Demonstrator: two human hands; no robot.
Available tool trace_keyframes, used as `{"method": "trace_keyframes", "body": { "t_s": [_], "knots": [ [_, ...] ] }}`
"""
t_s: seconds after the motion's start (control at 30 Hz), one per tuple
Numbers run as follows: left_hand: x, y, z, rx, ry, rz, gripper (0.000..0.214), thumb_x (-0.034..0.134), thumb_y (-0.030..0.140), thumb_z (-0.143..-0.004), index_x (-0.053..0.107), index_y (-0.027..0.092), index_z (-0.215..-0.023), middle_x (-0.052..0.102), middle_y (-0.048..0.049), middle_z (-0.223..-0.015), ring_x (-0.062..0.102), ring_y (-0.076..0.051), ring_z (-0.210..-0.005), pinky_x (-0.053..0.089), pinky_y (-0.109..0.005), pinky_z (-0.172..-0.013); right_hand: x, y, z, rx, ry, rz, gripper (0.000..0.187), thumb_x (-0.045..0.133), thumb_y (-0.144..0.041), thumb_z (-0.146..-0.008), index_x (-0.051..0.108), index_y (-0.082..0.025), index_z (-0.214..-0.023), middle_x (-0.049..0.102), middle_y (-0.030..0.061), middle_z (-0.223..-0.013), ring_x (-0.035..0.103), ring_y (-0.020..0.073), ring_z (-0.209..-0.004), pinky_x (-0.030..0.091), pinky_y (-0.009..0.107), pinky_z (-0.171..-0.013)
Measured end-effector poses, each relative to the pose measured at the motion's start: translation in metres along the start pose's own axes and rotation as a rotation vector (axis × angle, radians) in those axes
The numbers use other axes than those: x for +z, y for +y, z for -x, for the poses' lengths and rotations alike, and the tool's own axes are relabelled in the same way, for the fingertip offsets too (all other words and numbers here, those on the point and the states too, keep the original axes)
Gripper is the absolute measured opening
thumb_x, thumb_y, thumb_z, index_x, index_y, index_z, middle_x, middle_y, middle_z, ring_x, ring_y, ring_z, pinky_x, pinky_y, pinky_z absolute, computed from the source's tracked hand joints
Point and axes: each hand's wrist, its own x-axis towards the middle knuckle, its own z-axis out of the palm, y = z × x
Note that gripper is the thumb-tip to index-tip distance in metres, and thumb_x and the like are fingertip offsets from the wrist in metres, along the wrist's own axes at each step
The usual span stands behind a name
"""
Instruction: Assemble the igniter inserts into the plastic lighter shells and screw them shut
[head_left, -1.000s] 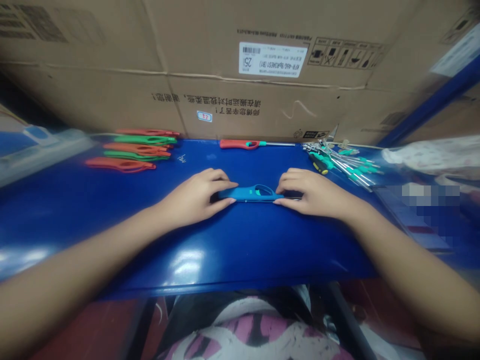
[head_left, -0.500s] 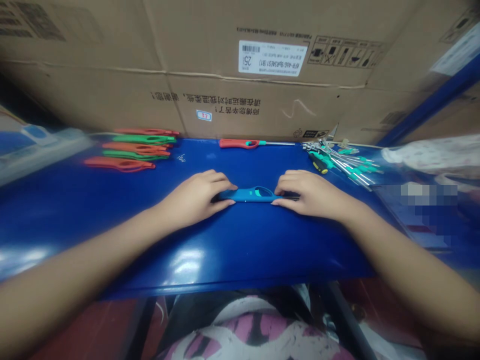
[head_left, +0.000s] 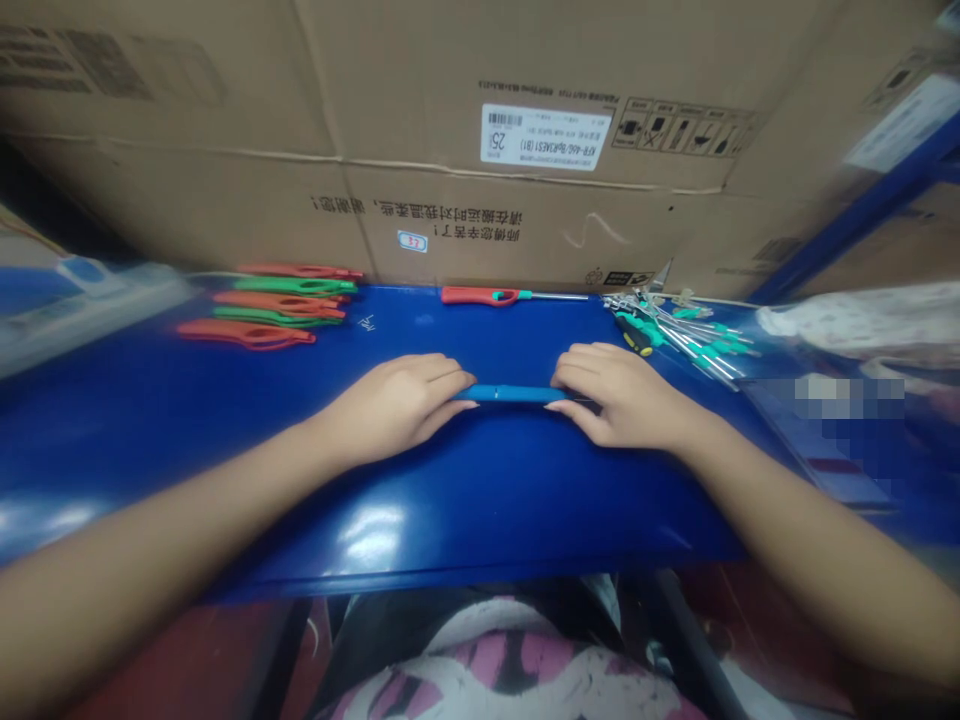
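A blue plastic lighter body [head_left: 512,393] lies across the middle of the blue table [head_left: 480,500], turned on edge so only a thin strip shows. My left hand [head_left: 394,403] grips its left end, fingers curled over it. At the right end my right hand [head_left: 619,392] is closed on it, where a thin metal rod pokes out under the fingers.
Several red and green lighter shells [head_left: 274,302] lie in a row at the back left. A finished red lighter [head_left: 499,295] lies along the back edge. A pile of green-tipped metal rods [head_left: 686,328] sits at the back right. A large cardboard box [head_left: 480,140] walls the back.
The blue lighter body has rolled from its flat side onto its edge between my hands; its trigger opening no longer shows. Both hands stayed at its ends.
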Motion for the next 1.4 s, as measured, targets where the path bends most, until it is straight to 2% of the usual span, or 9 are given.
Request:
{"method": "trace_keyframes", "body": {
  "t_s": [0.23,0.47,0.53,0.6,0.73,0.87,1.03,1.23,1.4],
  "knots": [
    [-0.002,0.005,0.0,-0.055,0.047,0.108,0.032,0.045,0.035,-0.102,0.067,0.012,-0.112,0.07,-0.0113,-0.097,0.065,-0.024,-0.089,0.051,-0.037,-0.082,-0.002,0.001,-0.001,-0.023,0.064,0.04,0.023,0.052,-0.032,-0.098,0.065,-0.016,-0.089,0.067,0.0077,-0.085,0.056,0.0215,-0.077,0.039,0.034,-0.07],
    [-0.002,0.013,-0.011,-0.654,-0.056,1.184,0.035,0.05,0.046,-0.096,0.061,0.014,-0.085,0.061,-0.0014,-0.069,0.053,-0.011,-0.053,0.042,-0.023,-0.05,-0.005,-0.004,-0.002,0.04,0.133,-0.046,0.039,0.059,-0.045,-0.096,0.061,-0.017,-0.124,0.071,0.0106,-0.114,0.065,0.0249,-0.104,0.046,0.037,-0.084],
    [-0.002,0.016,-0.013,-0.714,-0.076,1.27,0.036,0.048,0.046,-0.096,0.063,0.014,-0.09,0.058,-0.0001,-0.066,0.05,-0.011,-0.05,0.039,-0.022,-0.047,-0.004,-0.007,-0.003,-0.014,0.15,-0.058,0.038,0.06,-0.047,-0.095,0.064,-0.017,-0.119,0.073,0.0103,-0.11,0.067,0.0241,-0.098,0.048,0.037,-0.082],
    [-0.003,0.019,-0.012,-0.647,-0.042,1.099,0.037,0.048,0.046,-0.098,0.067,0.014,-0.101,0.062,-0.0003,-0.068,0.054,-0.012,-0.053,0.043,-0.023,-0.051,-0.001,-0.01,-0.004,-0.057,0.174,-0.101,0.03,0.058,-0.042,-0.098,0.067,-0.018,-0.113,0.075,0.0092,-0.105,0.069,0.0223,-0.093,0.051,0.035,-0.081],
    [-0.005,0.022,-0.003,-0.227,0.109,0.586,0.026,0.059,0.038,-0.096,0.072,0.018,-0.106,0.074,-0.0041,-0.092,0.067,-0.016,-0.081,0.051,-0.024,-0.075,0.004,-0.017,-0.005,-0.054,0.234,-0.23,0.02,0.053,-0.029,-0.101,0.068,-0.018,-0.108,0.076,0.0081,-0.102,0.07,0.0191,-0.091,0.054,0.032,-0.083],
    [-0.003,0.022,0.001,-0.006,0.171,0.384,0.024,0.054,0.03,-0.1,0.071,0.015,-0.107,0.073,-0.0053,-0.087,0.067,-0.014,-0.076,0.052,-0.023,-0.072,0.008,-0.024,-0.005,-0.041,0.286,-0.235,0.017,0.054,-0.027,-0.099,0.067,-0.016,-0.097,0.074,0.0069,-0.087,0.068,0.0182,-0.077,0.052,0.03,-0.07],
    [-0.003,0.012,0.0,0.034,0.182,0.2,0.029,0.051,0.034,-0.102,0.07,0.013,-0.108,0.071,-0.0058,-0.084,0.067,-0.015,-0.073,0.051,-0.024,-0.069,-0.002,-0.017,-0.006,0.021,0.187,-0.23,0.02,0.056,-0.035,-0.099,0.067,-0.018,-0.102,0.075,0.0063,-0.098,0.067,0.0191,-0.088,0.05,0.031,-0.078],
    [-0.008,-0.007,0.0,-0.045,0.274,0.138,0.026,0.053,0.031,-0.101,0.071,0.013,-0.102,0.073,-0.0056,-0.085,0.067,-0.014,-0.074,0.051,-0.023,-0.07,-0.013,0.028,0.009,0.243,-0.051,0.022,0.053,0.071,-0.047,-0.087,0.057,-0.017,-0.129,0.067,0.0129,-0.123,0.06,0.0312,-0.111,0.046,0.043,-0.092],
    [-0.007,-0.01,0.0,-0.114,0.302,0.185,0.025,0.055,0.032,-0.099,0.073,0.014,-0.1,0.074,-0.0044,-0.086,0.067,-0.013,-0.073,0.05,-0.022,-0.07,-0.007,0.053,0.015,0.329,-0.071,0.031,0.021,0.061,-0.031,-0.093,0.067,-0.018,-0.109,0.071,0.0106,-0.11,0.061,0.028,-0.106,0.044,0.042,-0.092]
  ]
}}
